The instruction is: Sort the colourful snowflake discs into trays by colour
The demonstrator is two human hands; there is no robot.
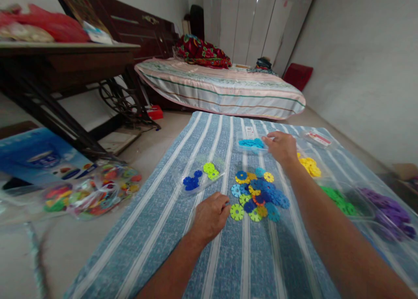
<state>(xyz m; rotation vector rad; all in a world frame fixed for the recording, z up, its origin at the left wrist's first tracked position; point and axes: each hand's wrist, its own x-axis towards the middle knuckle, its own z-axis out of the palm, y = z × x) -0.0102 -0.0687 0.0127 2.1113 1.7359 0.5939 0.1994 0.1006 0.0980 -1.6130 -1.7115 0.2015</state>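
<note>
Left hand (209, 216) rests on the striped cloth (156, 229), fingers curled beside a lime disc (237, 212) at the edge of the mixed pile (257, 194); grip hidden. Right hand (281, 147) is curled at the light-blue tray (240, 146); cannot tell if clamped. Risk: the right forearm, just beside the pile, could scatter the discs.

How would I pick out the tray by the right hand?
On the blue-and-white striped cloth, look past the mixed pile of toothed plastic discs to the right hand. The clear plastic tray it touches alone holds only light-blue discs.
</note>
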